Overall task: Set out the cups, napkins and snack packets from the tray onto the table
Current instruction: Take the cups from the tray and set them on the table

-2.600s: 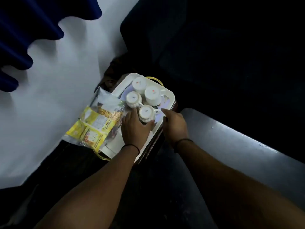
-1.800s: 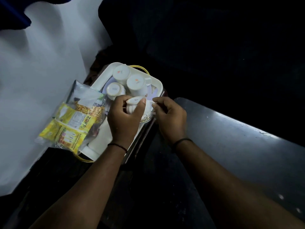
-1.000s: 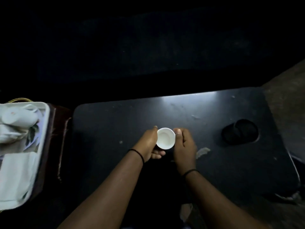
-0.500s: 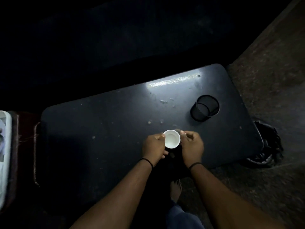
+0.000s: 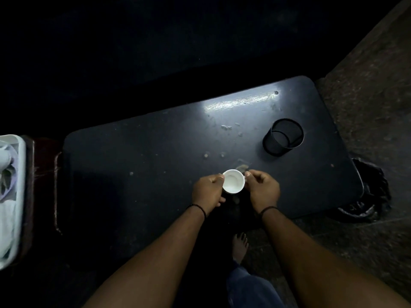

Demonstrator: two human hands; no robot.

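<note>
A small white cup [image 5: 233, 181] is upright, mouth up, over the near edge of the dark table [image 5: 155, 156]. My left hand [image 5: 208, 193] grips its left side with curled fingers. My right hand [image 5: 263, 190] pinches the cup's right side, at the handle. I cannot tell whether the cup touches the tabletop. The white tray [image 5: 19, 196] shows only at the far left edge, with white napkins and part of another cup on it. The snack packets are out of view.
A black mesh pen holder [image 5: 283, 137] stands on the table's right part. Crumbs and marks dot the tabletop. A dark bag [image 5: 369, 192] lies on the floor past the table's right edge. My bare foot [image 5: 239, 247] is below the table.
Both hands lifted one cup off the tray and carried it right, over the table. In the last half second the hands and cup have stayed almost still near the table's front edge.
</note>
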